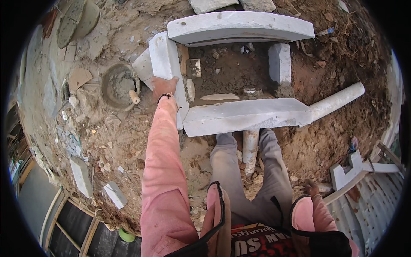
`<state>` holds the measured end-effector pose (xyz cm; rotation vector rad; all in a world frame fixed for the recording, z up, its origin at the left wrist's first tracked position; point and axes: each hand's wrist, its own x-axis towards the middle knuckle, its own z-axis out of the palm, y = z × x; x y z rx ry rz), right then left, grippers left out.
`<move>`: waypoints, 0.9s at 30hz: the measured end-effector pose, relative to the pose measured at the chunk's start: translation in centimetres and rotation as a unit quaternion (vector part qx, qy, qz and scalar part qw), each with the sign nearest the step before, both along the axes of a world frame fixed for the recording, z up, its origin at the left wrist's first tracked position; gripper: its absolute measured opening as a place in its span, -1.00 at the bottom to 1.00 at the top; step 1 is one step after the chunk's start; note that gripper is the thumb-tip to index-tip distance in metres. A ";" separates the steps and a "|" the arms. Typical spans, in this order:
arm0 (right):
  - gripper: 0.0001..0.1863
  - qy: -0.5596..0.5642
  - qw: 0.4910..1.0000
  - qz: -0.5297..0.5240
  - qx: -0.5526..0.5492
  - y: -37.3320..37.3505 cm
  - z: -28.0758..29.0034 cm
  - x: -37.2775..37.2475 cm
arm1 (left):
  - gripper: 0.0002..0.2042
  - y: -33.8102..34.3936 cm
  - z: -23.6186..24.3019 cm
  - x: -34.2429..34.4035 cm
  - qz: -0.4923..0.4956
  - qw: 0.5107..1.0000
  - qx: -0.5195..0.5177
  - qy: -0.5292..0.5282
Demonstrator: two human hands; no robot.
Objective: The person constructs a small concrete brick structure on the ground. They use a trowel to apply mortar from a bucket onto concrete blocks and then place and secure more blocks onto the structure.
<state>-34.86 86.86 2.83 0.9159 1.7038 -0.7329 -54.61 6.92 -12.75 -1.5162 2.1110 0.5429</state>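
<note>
My left hand (164,86) is closed over the left white block (165,55), with the arm stretched forward. This block stands at the left end of a frame of white blocks around a soil pit (239,73). A long curved block (239,26) forms its far side, a short block (280,64) its right end, and a long near block (246,115) lies before my feet. Low by my right leg is my right hand (311,187), fingers loosely apart, with nothing visible in it. Left of my left hand is a round bowl (107,90) of wet mortar, a wooden tool handle (134,97) in it.
A white pipe (338,101) slants off the near block's right end; another pipe (250,147) passes between my feet. Loose white pieces (81,176) lie at left. White angled blocks (349,171) and corrugated sheeting (368,205) are at lower right. The ground is rough, stony soil.
</note>
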 end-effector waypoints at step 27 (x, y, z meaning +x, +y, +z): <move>-0.53 0.037 0.993 0.094 -0.067 -9.5 -4.2 -12.5 | 0.13 -1.1 0.6 1.3 -0.038 0.992 0.056 0.102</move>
